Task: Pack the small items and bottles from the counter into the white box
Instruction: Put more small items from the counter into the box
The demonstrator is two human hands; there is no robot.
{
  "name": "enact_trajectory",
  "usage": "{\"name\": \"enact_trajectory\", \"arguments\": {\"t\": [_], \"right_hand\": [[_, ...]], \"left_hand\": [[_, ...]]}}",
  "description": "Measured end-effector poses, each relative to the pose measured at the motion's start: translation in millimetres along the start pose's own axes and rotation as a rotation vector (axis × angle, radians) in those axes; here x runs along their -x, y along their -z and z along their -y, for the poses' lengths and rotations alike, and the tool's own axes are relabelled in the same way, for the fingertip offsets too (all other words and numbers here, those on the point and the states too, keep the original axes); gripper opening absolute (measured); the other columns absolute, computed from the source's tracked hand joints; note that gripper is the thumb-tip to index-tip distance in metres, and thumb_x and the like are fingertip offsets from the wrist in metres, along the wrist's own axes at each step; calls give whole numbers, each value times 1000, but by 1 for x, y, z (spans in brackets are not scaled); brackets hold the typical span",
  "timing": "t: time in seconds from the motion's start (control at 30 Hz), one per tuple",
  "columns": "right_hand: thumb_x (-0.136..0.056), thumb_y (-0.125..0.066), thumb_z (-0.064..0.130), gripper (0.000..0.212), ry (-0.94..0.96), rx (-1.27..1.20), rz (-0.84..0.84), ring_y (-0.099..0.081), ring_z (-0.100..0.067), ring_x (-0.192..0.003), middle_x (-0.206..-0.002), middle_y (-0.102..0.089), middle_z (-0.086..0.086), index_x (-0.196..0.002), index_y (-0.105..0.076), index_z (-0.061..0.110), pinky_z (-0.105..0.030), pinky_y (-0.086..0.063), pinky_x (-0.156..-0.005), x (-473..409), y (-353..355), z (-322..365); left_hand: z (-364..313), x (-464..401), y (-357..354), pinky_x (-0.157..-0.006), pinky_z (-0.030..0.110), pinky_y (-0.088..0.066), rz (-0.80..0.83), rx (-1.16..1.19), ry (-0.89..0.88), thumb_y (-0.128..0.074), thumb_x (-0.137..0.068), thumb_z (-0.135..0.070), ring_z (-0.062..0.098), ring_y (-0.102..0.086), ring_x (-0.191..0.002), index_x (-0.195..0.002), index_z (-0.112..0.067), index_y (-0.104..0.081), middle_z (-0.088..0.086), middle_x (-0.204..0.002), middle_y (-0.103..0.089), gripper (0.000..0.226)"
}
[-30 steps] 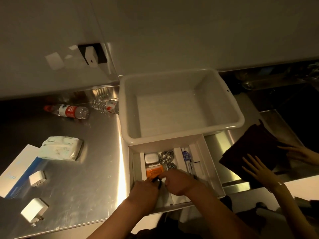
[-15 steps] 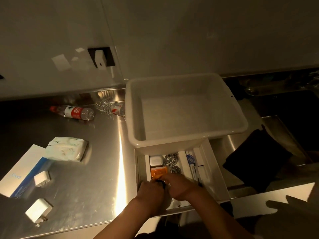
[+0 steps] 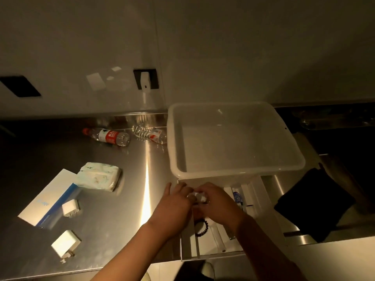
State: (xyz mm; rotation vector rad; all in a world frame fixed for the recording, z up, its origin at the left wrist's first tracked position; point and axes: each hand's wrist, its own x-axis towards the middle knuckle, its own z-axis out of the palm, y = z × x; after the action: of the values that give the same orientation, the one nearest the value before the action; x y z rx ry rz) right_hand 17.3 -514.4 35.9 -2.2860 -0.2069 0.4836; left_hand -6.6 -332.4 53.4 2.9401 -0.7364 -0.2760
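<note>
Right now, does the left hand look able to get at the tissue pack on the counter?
Probably yes. The tissue pack lies in the open to the left of the left hand, with only bare steel counter between them.

Both hands (image 3: 194, 201) cover the white box's (image 3: 261, 201) far compartments, hiding whatever they grip

The scene is dim and warm-toned, with grain throughout. A bright vertical streak of glare runs down the steel surface (image 3: 146, 191) near its middle, and pale reflections smear the wall behind. The left and right edges sink into near-black shadow. Both hands are motion-blurred, and straight lines bow toward the frame's edges.
</note>
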Motion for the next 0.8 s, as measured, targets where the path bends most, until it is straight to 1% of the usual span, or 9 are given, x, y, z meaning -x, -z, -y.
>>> {"name": "enact_trajectory", "arguments": {"t": [0.03,0.13,0.27,0.33,0.4,0.5,0.57,0.67,0.8], "right_hand": [[-81,-73,27,38,32,-3,-26,-60,-4,-104,-117,-59,14,-119,-65,29,-32,-54,-93,-3,-3,7],[-84,-70,18,43,146,16,-54,-57,-2,-112,-122,-56,16,-126,-63,28,-28,-51,-99,-15,-15,31],[-81,-67,27,44,214,43,-24,-55,0,-111,-122,-53,21,-125,-62,32,-24,-49,-98,-33,-41,74],[-79,-65,30,46,231,44,16,-56,-2,-113,-124,-53,19,-124,-63,32,-24,-47,-100,-40,-59,94],[-79,-65,28,47,231,36,80,-57,-4,-113,-128,-53,19,-126,-62,33,-25,-48,-101,-46,-79,111],[-79,-66,31,49,233,44,157,-60,-5,-105,-125,-50,25,-127,-58,38,-23,-53,-93,-52,-114,131],[-79,-66,36,50,238,62,199,-59,-2,-105,-123,-48,31,-128,-55,42,-19,-53,-91,-55,-137,143],[-80,-68,33,51,238,47,274,-59,2,-110,-124,-48,31,-129,-54,42,-24,-54,-96,-63,-174,158],[-81,-67,33,55,233,77,360,-56,1,-120,-134,-47,23,-132,-51,42,-30,-51,-104,-75,-219,180]], "left_hand": [[11,5,3,-122,53,-13,-13,8,44,-43,-96,-35,25,-25,-147,-143,-30,-50,-2,-152,-42,48],[48,25,10,-120,52,-22,-42,19,152,-52,-95,-31,23,-28,-145,-140,-32,-52,-5,-151,-44,46],[96,63,15,-114,48,-30,-45,49,285,-53,-91,-33,22,-35,-141,-134,-35,-57,-7,-147,-48,43],[119,85,14,-112,44,-31,-66,72,352,-51,-92,-37,20,-38,-138,-133,-36,-56,-8,-144,-49,41],[141,109,11,-112,42,-33,-89,117,428,-52,-95,-37,20,-41,-136,-135,-36,-56,-8,-143,-51,40],[175,148,2,-114,40,-33,-94,168,548,-58,-95,-37,19,-43,-134,-138,-35,-55,-7,-143,-51,44],[196,174,-8,-116,38,-34,-85,199,621,-58,-96,-40,17,-44,-133,-140,-33,-53,-8,-143,-51,45],[224,212,-25,-116,38,-36,-62,246,705,-56,-96,-47,16,-45,-133,-142,-32,-51,-7,-142,-51,48],[245,247,-51,-113,37,-40,-3,341,768,-58,-92,-58,15,-46,-131,-145,-33,-43,-8,-145,-49,61]]}}
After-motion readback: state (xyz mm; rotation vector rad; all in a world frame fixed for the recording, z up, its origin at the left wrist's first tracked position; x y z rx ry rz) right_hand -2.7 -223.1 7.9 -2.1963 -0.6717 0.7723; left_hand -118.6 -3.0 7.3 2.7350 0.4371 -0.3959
